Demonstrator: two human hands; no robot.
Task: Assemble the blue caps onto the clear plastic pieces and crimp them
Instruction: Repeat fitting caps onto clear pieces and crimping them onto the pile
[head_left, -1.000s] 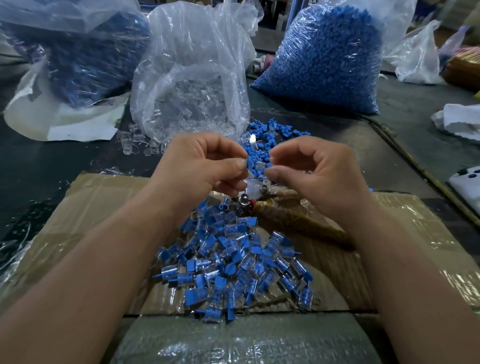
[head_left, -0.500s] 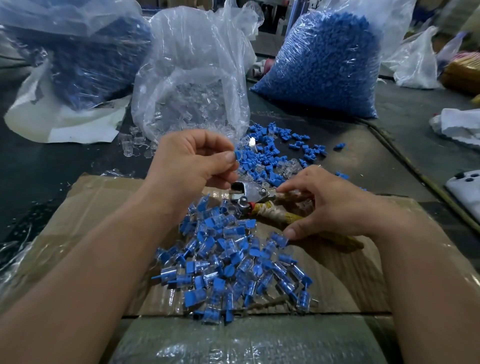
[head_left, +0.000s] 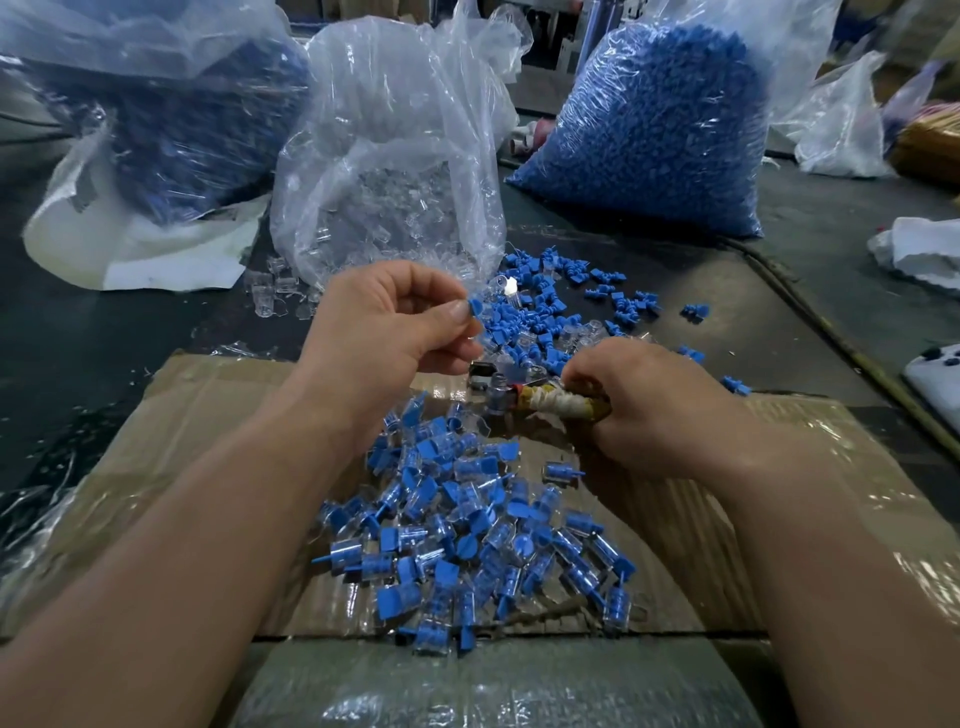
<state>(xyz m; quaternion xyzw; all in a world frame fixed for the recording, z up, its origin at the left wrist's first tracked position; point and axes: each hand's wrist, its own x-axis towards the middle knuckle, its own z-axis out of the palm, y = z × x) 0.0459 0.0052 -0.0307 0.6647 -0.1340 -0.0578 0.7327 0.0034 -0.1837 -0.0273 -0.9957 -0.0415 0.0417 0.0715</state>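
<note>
Your left hand (head_left: 395, 332) hovers above the far edge of the cardboard sheet (head_left: 197, 415), thumb and forefinger pinching 1 blue cap (head_left: 475, 304); whether a clear piece hangs under it cannot be told. 1 second ago both hands met over that piece. Now your right hand (head_left: 644, 410) has dropped away and curls round the wrapped handle of the crimping pliers (head_left: 548, 408), whose metal head lies just below your left fingertips (head_left: 457, 313). That suggests the cap is seated and the crimp comes next.

For room, left to right: the bag of clear pieces (head_left: 389, 182) stands close behind your left hand, loose blue caps (head_left: 545, 312) litter the dark table (head_left: 779, 322) beyond the pliers, and the full bag of blue caps (head_left: 649, 130) sits well back on the right. The heap of finished pieces (head_left: 467, 530) fills the cardboard between your forearms, reaching its near edge. Bare cardboard lies left of the heap and beyond your right wrist.
</note>
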